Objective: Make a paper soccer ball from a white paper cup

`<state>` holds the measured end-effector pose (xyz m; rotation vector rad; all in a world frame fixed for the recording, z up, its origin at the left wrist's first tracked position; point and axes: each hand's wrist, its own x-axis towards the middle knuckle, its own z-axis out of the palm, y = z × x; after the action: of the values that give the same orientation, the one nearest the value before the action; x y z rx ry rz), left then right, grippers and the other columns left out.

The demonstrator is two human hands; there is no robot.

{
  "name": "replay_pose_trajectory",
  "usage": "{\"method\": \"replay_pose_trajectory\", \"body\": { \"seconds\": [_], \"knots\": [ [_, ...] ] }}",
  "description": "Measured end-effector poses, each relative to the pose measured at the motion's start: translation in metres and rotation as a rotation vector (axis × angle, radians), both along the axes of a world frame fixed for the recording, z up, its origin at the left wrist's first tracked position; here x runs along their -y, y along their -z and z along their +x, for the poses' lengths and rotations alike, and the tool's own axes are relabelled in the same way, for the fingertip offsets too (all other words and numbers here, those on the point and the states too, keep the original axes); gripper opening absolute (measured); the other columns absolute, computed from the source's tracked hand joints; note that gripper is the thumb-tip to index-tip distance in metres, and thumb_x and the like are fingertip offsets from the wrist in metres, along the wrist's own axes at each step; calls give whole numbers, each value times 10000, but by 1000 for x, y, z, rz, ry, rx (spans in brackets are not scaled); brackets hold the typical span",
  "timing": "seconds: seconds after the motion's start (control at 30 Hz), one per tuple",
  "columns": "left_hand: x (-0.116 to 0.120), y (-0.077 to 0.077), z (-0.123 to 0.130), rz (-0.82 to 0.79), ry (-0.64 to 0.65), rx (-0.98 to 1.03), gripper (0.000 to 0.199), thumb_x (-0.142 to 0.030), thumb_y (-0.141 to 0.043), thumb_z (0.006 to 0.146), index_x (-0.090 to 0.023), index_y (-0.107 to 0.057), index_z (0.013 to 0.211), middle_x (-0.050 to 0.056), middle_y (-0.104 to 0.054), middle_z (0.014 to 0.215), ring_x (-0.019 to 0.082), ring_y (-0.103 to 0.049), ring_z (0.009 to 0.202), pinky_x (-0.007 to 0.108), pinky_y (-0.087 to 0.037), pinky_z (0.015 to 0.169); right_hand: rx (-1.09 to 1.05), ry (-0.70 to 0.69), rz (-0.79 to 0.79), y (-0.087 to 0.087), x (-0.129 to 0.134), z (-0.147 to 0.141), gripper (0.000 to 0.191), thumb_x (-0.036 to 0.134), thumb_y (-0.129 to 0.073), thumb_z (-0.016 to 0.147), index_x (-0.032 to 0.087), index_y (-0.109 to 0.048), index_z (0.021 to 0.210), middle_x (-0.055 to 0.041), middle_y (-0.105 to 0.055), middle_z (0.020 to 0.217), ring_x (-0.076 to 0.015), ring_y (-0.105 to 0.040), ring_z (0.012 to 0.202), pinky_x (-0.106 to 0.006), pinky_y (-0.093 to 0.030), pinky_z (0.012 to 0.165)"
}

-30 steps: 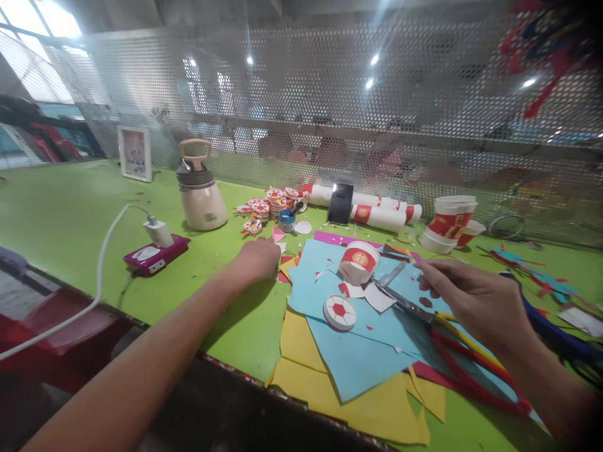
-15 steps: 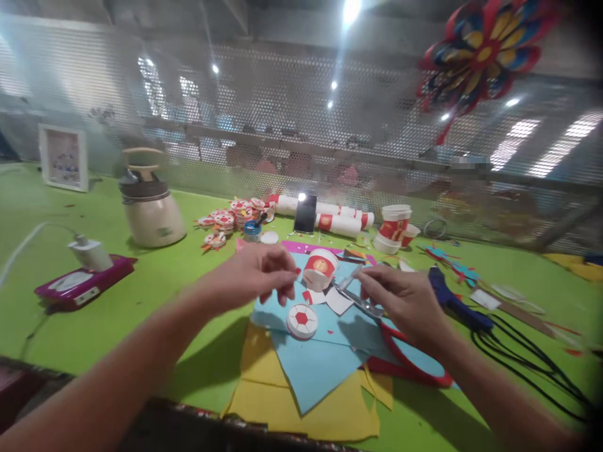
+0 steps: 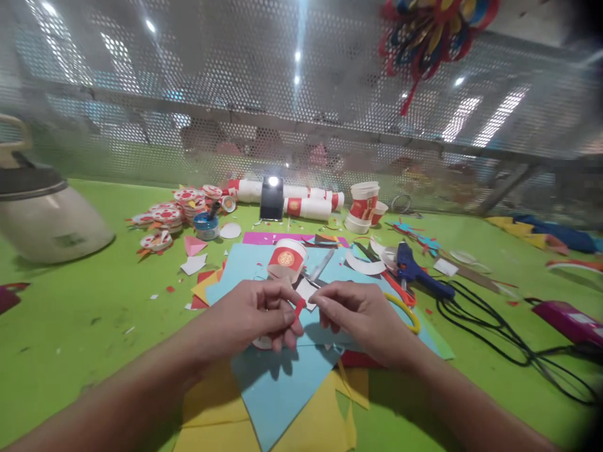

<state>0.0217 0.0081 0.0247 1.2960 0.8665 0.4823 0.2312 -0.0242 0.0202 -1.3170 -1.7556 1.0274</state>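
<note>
Between our left thumb and fingers, we've got a small red paper scrap point(image 3: 299, 306) pinched near its end, the left hand point(image 3: 262, 316) curled palm inward; over on the other side, our right hand point(image 3: 368, 314) has thumb and forefinger nearly closed, tips just beside the scrap, and we can't tell whether anything thin sits between them. It's a tiny piece, so a loose pinch could let it drop onto the light-blue paper point(image 3: 273, 392) below our fingers, and pressing too hard could crease it. Just beyond our fingertips stands the printed paper cup point(image 3: 286, 257), close enough that a careless knuckle might tip it. Near it lies a bare metal blade point(image 3: 323, 264), and a forward slip there could nick us. That white disc point(image 3: 262, 343) under our left fingers is mostly hidden, easily nudged by accident.
</note>
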Motion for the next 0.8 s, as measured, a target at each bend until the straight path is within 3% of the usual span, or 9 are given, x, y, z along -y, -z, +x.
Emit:
{"method": "replay_pose_trajectory", "body": {
  "seconds": [0.2,0.47,0.8],
  "knots": [
    [0,4,-1,-4,32,41,307,-373,-757,760,-135,-694,944,25,-726,742,107,-609,597,223,-428,557,-93,-37,-118,-2,4,-2,226,345,-599,888,144,-701,891,1,-631,668,-100,-531,584,-226,-428,561],
    [6,4,1,-33,72,101,253,-359,-769,762,-129,-701,842,14,-694,704,113,-622,590,215,-459,537,-167,-10,-112,4,7,-10,181,323,-668,824,149,-678,777,3,-623,659,-97,-487,574,-230,-380,526],
    [11,8,8,50,23,-70,387,-513,-757,717,-148,-633,684,-26,-592,556,84,-468,498,203,-307,483,-251,15,-143,7,10,-18,102,239,-660,771,172,-611,711,34,-568,616,-83,-456,545,-218,-353,497]
  ]
}}
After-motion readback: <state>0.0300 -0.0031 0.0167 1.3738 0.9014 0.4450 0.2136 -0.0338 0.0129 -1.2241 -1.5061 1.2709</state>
